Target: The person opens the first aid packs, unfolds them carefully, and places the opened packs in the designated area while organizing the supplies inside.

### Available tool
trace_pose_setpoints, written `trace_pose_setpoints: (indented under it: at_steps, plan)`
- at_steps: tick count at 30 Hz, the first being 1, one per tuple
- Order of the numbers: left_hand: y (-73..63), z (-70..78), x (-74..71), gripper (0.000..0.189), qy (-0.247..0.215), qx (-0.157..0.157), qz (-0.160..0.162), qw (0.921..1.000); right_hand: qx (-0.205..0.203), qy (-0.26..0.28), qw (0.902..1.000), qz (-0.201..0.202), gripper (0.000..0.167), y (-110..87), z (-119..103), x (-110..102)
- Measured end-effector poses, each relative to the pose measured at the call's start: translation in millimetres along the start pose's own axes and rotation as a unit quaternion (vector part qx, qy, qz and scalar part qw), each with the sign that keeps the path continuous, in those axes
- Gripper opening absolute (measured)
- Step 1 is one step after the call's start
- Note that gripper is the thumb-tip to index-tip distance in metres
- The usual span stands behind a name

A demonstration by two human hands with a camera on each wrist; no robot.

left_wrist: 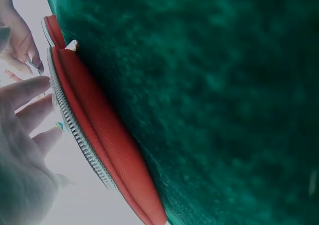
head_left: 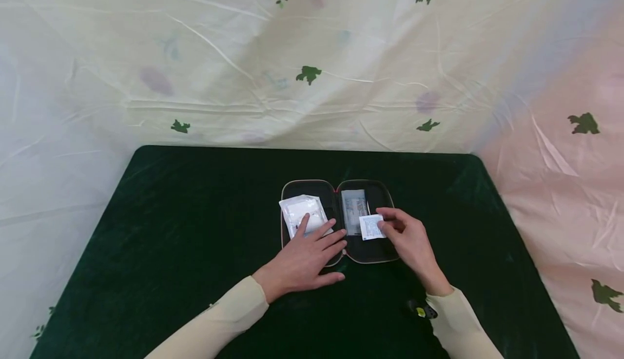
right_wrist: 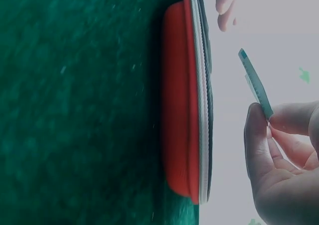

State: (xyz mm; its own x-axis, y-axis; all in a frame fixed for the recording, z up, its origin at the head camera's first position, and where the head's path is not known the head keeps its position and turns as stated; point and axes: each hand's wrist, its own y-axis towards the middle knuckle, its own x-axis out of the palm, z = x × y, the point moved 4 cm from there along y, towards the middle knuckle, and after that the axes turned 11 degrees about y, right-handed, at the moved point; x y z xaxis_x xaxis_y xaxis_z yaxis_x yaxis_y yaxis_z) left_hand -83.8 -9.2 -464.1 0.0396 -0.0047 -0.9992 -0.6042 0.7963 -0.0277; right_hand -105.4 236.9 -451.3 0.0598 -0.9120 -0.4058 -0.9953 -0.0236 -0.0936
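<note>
A zip case [head_left: 377, 253], black inside and red outside [right_wrist: 175, 105], lies unfolded on the table. White packets in clear wrapping [head_left: 301, 210] sit in its left half, and a flat clear pouch with printing [head_left: 352, 204] lies in the right half. My left hand [head_left: 308, 256] stretches over the left half with fingers extended at the packets; whether it presses on them I cannot tell. Between thumb and fingertips, my right hand [head_left: 409, 241] pinches a small square white sachet [head_left: 369, 228] above the right half. The sachet [right_wrist: 257, 85] appears edge-on and tilted in the right wrist view.
Dark green velvety cloth [head_left: 195, 213] covers the table. A small black and yellow-green object [head_left: 422, 310] is beside my right cuff. Pale curtains with green leaf shapes [head_left: 219, 50] hang behind the table and at both sides.
</note>
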Motion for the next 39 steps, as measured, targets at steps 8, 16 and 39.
trace_pose_setpoints:
  at_steps: [8,16,39]
  plan:
    - [3.3,2.4,0.4,0.073,0.007,0.006,-0.008,0.9999,0.001,-0.018,0.9998,0.005,0.031,-3.8,9,-14]
    - [4.2,1.4,0.8,0.073,0.011,0.011,-0.014,0.9998,0.014,-0.044,0.9989,0.014,0.031,-5.6,20,-25]
    - [5.3,0.7,1.2,0.070,0.008,0.015,-0.022,0.9996,-0.036,-0.106,0.9937,0.005,0.028,-13.6,29,-29]
